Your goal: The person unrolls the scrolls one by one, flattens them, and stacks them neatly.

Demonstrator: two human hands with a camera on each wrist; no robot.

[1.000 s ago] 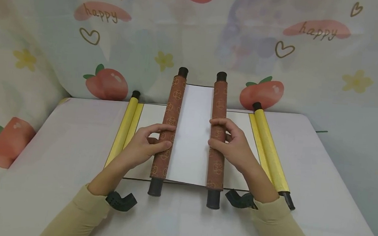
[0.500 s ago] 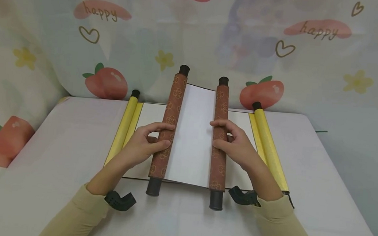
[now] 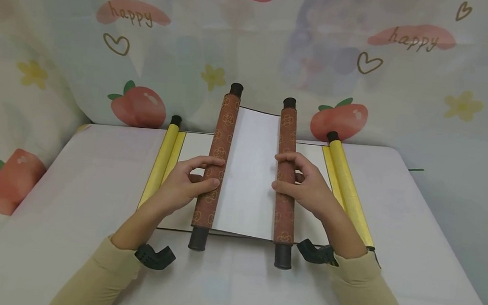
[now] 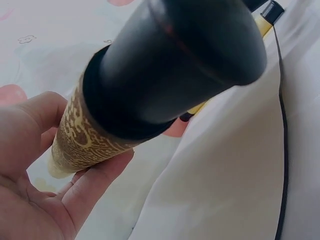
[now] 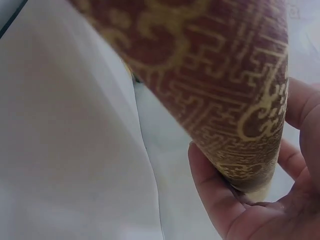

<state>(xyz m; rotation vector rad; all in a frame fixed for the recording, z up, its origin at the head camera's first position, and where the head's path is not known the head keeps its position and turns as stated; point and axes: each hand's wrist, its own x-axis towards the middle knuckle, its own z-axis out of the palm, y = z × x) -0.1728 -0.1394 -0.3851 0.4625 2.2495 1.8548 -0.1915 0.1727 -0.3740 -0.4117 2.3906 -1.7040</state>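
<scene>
Hands [image 3: 182, 186] [image 3: 307, 187] gripping patterned brown cylindrical scroll rollers [image 3: 215, 164] [image 3: 287, 174], smooth white paper [image 3: 249, 171] between.

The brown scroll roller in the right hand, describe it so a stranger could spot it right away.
On the white table lies a yellow-edged scroll with a brown one over it. The brown roller held by the right hand is the right-hand one of two; it looks thinner than the roller in the left hand.
</scene>
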